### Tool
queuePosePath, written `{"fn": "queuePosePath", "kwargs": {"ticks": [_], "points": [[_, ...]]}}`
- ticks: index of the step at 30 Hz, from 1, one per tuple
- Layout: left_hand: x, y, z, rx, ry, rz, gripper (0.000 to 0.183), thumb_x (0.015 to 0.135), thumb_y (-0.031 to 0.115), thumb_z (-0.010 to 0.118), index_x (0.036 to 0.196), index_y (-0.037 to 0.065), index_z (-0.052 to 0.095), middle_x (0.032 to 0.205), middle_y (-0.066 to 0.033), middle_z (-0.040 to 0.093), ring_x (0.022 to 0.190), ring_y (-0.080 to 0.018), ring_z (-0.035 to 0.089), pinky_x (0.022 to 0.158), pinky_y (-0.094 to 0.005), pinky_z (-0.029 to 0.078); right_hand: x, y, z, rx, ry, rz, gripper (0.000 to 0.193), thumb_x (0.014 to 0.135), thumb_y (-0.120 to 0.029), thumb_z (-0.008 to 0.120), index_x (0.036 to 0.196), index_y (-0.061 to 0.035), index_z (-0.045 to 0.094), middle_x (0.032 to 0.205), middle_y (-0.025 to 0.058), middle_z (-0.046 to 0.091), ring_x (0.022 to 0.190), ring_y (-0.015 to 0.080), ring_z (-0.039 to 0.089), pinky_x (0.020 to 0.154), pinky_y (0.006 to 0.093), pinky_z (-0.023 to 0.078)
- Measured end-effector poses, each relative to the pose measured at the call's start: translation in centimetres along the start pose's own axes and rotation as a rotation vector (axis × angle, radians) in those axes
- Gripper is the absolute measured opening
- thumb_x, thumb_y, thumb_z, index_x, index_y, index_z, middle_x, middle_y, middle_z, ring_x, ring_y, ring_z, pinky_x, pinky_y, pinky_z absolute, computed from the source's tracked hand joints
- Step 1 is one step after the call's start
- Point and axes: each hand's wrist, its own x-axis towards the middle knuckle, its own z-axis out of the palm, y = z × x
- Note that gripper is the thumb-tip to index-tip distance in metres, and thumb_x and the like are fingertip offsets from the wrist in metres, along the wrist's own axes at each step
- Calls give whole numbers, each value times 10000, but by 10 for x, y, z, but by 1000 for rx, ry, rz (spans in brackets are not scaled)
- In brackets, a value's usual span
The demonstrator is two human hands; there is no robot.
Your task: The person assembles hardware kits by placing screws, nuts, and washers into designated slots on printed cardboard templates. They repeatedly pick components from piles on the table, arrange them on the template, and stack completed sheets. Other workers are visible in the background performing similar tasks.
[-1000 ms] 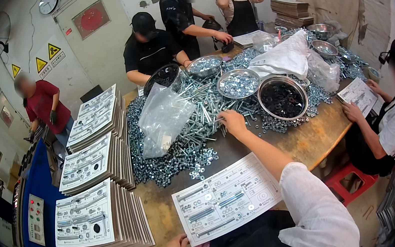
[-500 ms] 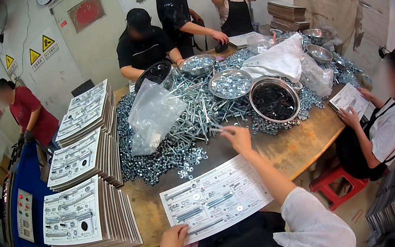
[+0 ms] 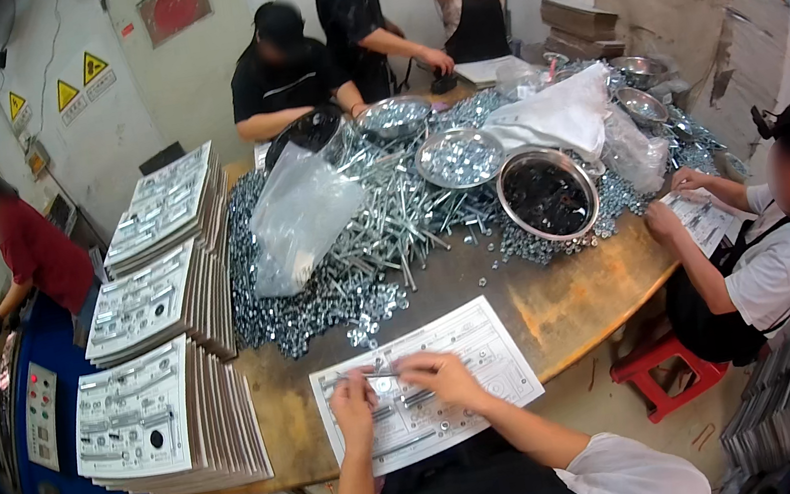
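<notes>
Head view, left hand: the left hand (image 3: 353,409) is hovering over the near-left part of the printed sheet, fingers narrow, pinching one end of a thin metal piece (image 3: 383,374).
Head view, right hand: the right hand (image 3: 442,378) is reaching in from the right, slightly blurred, its fingertips closing narrowly on the piece's other end.
Thin metal piece: lying roughly level between the two sets of fingertips, above the sheet; exact type cannot be told.
Printed sheet: the printed sheet (image 3: 493,334) is resting on the near edge of the table (image 3: 576,312), bearing pictures of hardware and some loose metal parts.
Hardware heap: a heap of bolts (image 3: 403,231) is spreading across the table beyond the sheet; nuts (image 3: 274,320) are lying at its near left.
Plastic bag: a clear plastic bag (image 3: 300,220) is lying on the heap's left side.
Bowl: a steel bowl (image 3: 595,211) is holding black parts (image 3: 545,195), right of the bolts.
Card stacks: three stacks of printed cards (image 3: 135,410) are standing along the left edge.
Co-worker, right: a person (image 3: 786,263) in a white top is sitting on a red stool (image 3: 672,382).
</notes>
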Motion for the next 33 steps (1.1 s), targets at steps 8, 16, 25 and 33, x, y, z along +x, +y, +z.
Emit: {"fn": "queuePosePath", "kwargs": {"ticks": [8, 16, 25, 33], "points": [[-8, 27, -52, 260, 72, -102, 320, 994, 280, 583, 835, 25, 691, 710, 29, 537, 621, -35, 432, 552, -218, 333, -4, -11, -88, -330, 193, -46, 173, 930, -89, 653, 1065, -43, 750, 834, 6, 572, 772, 87, 502, 700, 220, 397], [-6, -17, -27, 94, -275, -157, 210, 960, 119, 628, 1119, 5, 703, 990, -50, 717, 797, -77, 633, 728, -217, 507, 0, -3, -97, -254, 230, 64, 210, 944, -70, 630, 1134, -41, 714, 783, -13, 612, 655, 58, 517, 602, 221, 435], [40, -62, 43, 1042, -348, 407, 252, 886, 79, 605, 1099, 139, 724, 975, -121, 672, 872, -286, 654, 774, -392, 523, 19, 14, -142, -17, 214, 92, 143, 925, -45, 661, 1039, 33, 702, 894, 38, 691, 721, 79, 612, 687, 221, 522], [49, -61, 71, 1153, -498, 490, 227, 863, 187, 669, 1077, 197, 743, 929, -62, 603, 939, -260, 604, 823, -388, 502, 31, 15, -129, -685, 10, -174, 204, 978, -193, 570, 1055, -63, 708, 838, 112, 620, 807, 287, 621, 753, 375, 493]]}}
